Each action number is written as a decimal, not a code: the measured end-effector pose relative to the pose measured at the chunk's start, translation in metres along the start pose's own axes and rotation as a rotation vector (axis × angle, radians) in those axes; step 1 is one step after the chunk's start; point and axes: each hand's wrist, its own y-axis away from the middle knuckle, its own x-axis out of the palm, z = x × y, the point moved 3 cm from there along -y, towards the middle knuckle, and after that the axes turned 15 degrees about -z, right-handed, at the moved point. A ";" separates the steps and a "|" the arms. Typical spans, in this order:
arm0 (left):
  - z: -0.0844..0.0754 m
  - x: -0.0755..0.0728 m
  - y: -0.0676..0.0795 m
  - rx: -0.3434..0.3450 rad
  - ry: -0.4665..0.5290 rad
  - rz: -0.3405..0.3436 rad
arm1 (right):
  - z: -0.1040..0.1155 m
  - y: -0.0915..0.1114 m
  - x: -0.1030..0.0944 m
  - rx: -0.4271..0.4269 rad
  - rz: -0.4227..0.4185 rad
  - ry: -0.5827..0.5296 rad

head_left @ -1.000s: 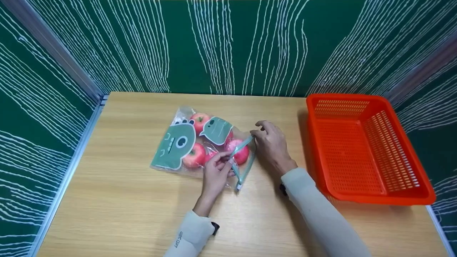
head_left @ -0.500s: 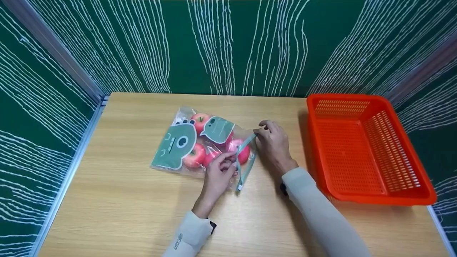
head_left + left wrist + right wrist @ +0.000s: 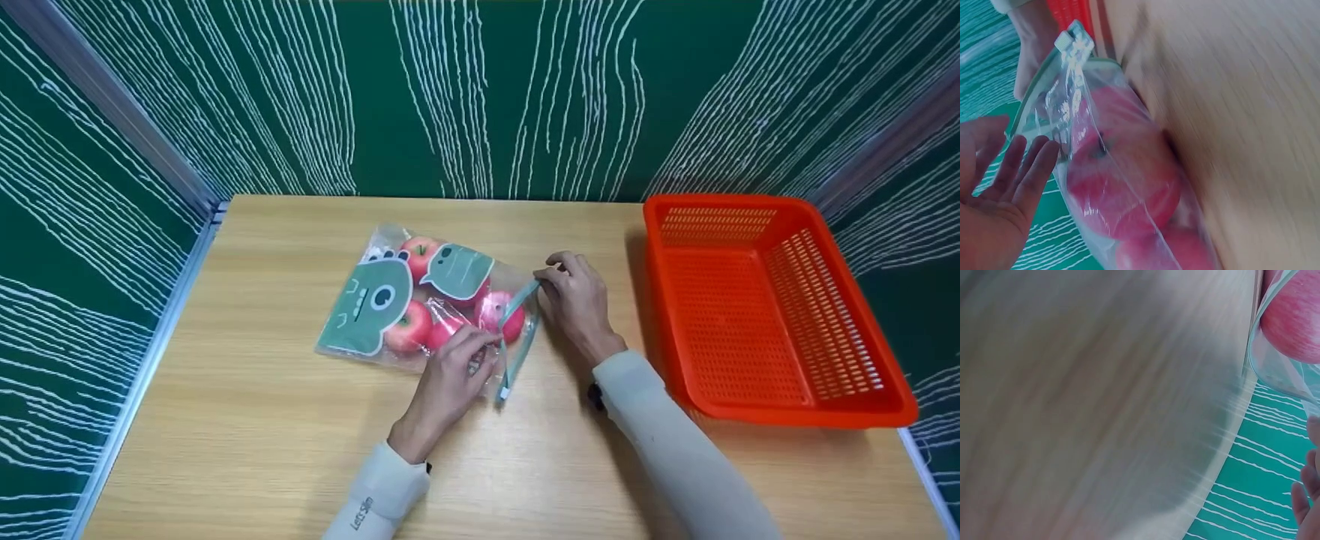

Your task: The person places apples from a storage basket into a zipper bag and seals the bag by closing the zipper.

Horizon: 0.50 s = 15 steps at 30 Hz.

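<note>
A clear slider zip bag [image 3: 364,319] with green cartoon prints lies on the table, holding several red apples [image 3: 409,328]. Its green zip strip [image 3: 519,346] runs along the right end, the mouth parted, and a white slider [image 3: 503,394] sits at the near corner. My right hand [image 3: 577,300] pinches the far corner of that mouth between thumb and finger. Over the near side of the bag is my left hand [image 3: 454,375], fingertips right at the zip strip. The left wrist view shows its fingers [image 3: 1030,174] loosely extended, thumb apart from them, beside the bag.
An orange-red plastic basket [image 3: 750,322] stands on the right of the wooden table [image 3: 247,390], close to my right forearm. Green panels [image 3: 502,97] with white wavy lines rise behind and at both sides.
My left hand loosens its grip on the zip strip, its wrist and forearm shifting slightly left. My right hand moves a little right with the bag's corner, then stays there.
</note>
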 end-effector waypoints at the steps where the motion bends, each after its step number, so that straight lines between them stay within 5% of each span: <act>1: 0.000 -0.001 0.001 0.038 -0.023 0.008 | 0.000 0.000 0.000 0.007 0.003 -0.003; 8: 0.000 -0.002 0.006 0.264 -0.189 0.101 | 0.000 0.000 0.000 0.029 0.012 0.009; 15: 0.002 0.000 0.012 0.477 -0.487 0.186 | -0.001 0.000 0.000 0.044 0.012 -0.001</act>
